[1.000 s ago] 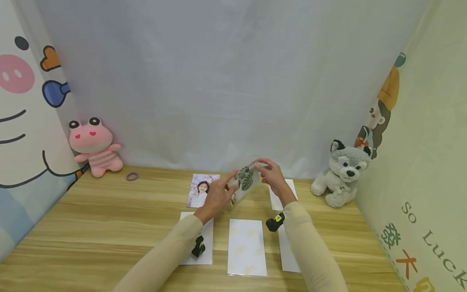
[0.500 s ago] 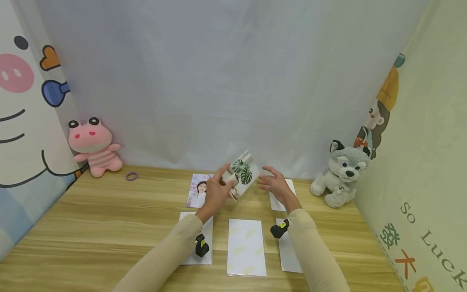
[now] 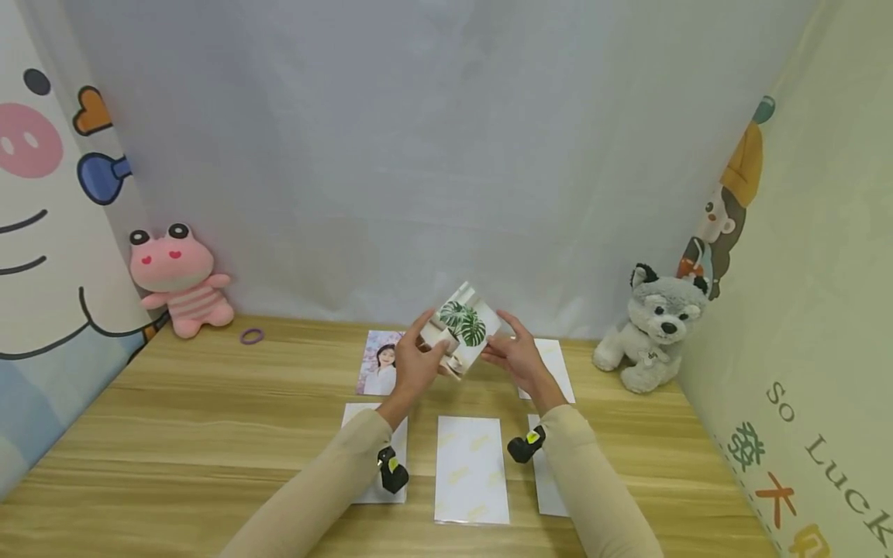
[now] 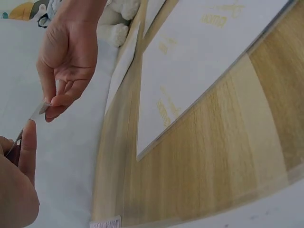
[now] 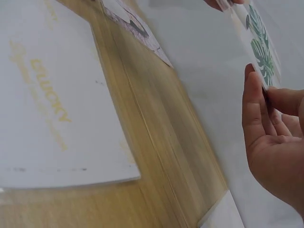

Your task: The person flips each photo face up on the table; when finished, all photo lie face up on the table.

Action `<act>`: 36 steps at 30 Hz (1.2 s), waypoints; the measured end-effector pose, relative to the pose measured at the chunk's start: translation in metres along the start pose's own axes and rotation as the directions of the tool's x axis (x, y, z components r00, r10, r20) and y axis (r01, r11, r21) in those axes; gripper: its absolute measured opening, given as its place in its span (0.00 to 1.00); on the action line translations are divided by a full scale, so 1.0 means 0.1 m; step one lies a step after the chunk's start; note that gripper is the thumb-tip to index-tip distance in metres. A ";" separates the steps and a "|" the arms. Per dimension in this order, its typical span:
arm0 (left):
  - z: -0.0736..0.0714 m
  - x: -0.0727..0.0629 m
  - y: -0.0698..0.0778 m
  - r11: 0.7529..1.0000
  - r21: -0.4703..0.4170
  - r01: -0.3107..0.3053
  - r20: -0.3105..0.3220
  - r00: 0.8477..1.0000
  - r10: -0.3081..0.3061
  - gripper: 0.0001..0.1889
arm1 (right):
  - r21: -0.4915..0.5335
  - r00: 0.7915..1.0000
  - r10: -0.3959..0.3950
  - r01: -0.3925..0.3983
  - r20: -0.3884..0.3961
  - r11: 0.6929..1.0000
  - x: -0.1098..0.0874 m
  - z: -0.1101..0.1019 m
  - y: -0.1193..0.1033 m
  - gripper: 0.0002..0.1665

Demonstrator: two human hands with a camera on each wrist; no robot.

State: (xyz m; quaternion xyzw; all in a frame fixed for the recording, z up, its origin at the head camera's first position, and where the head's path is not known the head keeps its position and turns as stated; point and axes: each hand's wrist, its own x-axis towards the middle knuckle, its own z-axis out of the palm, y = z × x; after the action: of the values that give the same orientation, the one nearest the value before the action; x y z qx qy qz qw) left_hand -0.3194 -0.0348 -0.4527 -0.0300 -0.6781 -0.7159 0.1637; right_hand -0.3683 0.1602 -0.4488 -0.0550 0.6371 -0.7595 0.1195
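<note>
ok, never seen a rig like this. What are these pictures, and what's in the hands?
There's no machine here: you see a person's bare left hand and right hand. The wide picture comes from a camera worn on the head, looking forward and down. The other two come from the wrists, one each, so they look close and tilted; the black boxes at the sleeves are probably those cameras.

Both hands pinch one photo of green leaves, raised above the table. On it lie a portrait photo, partly behind the left hand, and four white cards, some partly hidden. A purple ring lies near a pink plush toy on the left; a gray plush dog sits on the right.
</note>
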 end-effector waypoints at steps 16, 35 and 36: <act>-0.07 -0.03 -0.02 0.997 -0.034 0.068 0.057 0.996 -0.066 0.29 | -0.007 0.998 0.003 -0.004 -0.060 1.000 -0.02 -0.01 0.08 0.43; -0.27 0.10 -0.03 0.981 0.176 0.086 0.169 0.979 -0.116 0.11 | -0.257 0.999 -0.020 0.026 0.024 0.966 -0.01 -0.16 -0.02 0.40; -0.28 0.11 -0.03 0.977 0.197 0.077 0.191 0.975 -0.115 0.12 | -0.275 0.999 -0.027 0.035 0.033 0.961 -0.01 -0.17 -0.03 0.40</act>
State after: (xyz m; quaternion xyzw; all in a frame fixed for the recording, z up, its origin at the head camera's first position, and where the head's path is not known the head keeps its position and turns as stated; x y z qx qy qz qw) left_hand -0.3252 -0.0644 -0.4545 -0.0537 -0.7566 -0.6488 0.0612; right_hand -0.3720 0.1772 -0.4484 -0.0920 0.7338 -0.6644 0.1080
